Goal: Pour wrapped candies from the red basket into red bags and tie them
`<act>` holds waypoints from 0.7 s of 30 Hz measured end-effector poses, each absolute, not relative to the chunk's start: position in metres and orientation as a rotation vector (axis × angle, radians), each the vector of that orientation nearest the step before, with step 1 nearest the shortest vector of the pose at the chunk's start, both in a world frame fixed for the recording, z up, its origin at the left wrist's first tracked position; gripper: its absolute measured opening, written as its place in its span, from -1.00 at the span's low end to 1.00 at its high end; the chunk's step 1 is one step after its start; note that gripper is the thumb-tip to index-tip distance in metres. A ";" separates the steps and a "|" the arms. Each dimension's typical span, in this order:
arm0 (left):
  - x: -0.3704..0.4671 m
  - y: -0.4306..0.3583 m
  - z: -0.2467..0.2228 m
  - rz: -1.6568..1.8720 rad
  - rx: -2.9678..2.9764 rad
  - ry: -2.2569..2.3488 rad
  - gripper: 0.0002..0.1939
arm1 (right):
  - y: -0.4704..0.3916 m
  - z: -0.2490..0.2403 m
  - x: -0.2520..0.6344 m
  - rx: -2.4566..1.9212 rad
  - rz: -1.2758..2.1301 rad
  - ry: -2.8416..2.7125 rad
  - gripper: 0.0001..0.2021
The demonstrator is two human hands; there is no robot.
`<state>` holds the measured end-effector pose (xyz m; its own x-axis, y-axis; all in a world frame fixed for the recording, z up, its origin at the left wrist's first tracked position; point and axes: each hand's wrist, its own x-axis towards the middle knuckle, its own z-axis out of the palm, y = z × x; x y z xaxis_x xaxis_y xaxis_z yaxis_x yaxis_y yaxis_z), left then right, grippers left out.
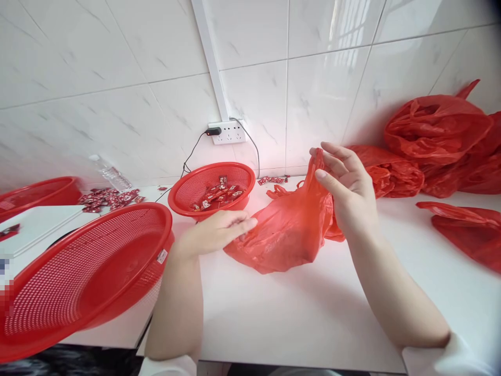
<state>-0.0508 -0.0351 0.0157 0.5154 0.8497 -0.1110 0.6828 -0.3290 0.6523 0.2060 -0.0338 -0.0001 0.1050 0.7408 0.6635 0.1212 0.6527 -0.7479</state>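
A thin red plastic bag [284, 230] hangs between my hands over the white table. My right hand [350, 183] has its thumb and fingers around the bag's gathered top corner, which is pulled upward. At the bag's left edge, my left hand [219, 230] has its fingers closed on the plastic; the fingertips are partly hidden. The lower edge of the bag droops close to the tabletop. Behind my left hand stands a small red basket [183, 193] with small red packets [221, 194] in it.
A large red basket [121, 266] fills the left, with another basket [58, 192], loose packets [105, 199] and a clear bottle [113, 175] behind. Filled red bags [438, 128] lie at the right against the wall. A power strip [229, 133] with cables is on the wall.
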 end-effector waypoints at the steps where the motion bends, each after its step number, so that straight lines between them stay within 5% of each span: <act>1: -0.047 -0.037 0.010 0.299 2.147 1.369 -0.61 | -0.033 -0.001 0.207 -0.781 0.529 -1.411 -0.62; 6: -0.035 -0.036 -0.013 0.183 2.327 1.812 -0.52 | -0.030 -0.003 0.211 -0.790 0.535 -1.398 -0.63; 11: -0.041 -0.028 -0.005 0.208 2.221 1.629 -0.47 | -0.028 -0.003 0.214 -0.780 0.515 -1.361 -0.69; 18: -0.046 -0.022 0.015 1.435 1.765 1.046 -0.79 | -0.021 -0.006 0.217 -0.783 0.347 -1.239 -0.71; 21: -0.045 -0.020 0.015 1.521 1.679 0.858 -0.58 | -0.013 -0.012 0.220 -0.812 0.262 -1.229 -0.72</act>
